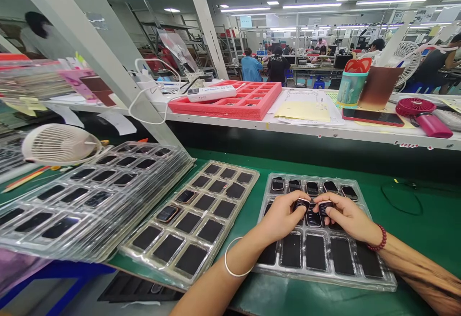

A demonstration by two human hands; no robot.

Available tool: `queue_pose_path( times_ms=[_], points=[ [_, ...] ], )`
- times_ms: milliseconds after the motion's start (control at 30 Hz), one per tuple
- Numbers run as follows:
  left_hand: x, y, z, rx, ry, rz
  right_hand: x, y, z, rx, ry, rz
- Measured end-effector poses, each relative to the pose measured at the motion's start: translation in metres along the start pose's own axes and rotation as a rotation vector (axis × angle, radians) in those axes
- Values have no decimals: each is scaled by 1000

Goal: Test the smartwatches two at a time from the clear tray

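Observation:
My left hand [284,212] pinches a smartwatch [301,204] with a lit dark screen. Close beside it, my right hand [344,212] grips a second smartwatch [325,207], thumb on its edge. Both are held over a clear plastic tray [391,277] with square pockets. Several watches, such as one at its far left corner [277,184], lie in the far row, and another watch [313,216] with a lit screen sits in the tray between my hands. Nearer pockets show only dark squares. My wrists and fingers hide some of the middle row.
Left of it lies another tray [230,200] with two watches among dark pockets. A tall stack of filled trays [151,196] stands further left, beside a white fan [61,144]. Above, a shelf holds a red foam tray [266,96], papers, a phone [372,117] and a pink fan [418,107].

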State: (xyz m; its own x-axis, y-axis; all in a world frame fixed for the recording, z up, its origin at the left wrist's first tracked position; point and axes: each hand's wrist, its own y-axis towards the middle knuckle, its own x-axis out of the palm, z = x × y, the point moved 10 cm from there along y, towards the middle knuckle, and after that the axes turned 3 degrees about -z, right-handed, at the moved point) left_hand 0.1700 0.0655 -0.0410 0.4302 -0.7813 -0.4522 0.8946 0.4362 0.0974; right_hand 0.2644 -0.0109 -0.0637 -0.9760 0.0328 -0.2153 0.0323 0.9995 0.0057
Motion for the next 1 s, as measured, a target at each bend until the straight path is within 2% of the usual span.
queue_pose_path(
  times_ms=[833,1000],
  points=[
    [0,0,-1,-9,-15,0,1,-1,-2,-11,-20,2],
    [0,0,-3,-26,-35,7,-4,-1,-7,-40,-13,45]
  ],
)
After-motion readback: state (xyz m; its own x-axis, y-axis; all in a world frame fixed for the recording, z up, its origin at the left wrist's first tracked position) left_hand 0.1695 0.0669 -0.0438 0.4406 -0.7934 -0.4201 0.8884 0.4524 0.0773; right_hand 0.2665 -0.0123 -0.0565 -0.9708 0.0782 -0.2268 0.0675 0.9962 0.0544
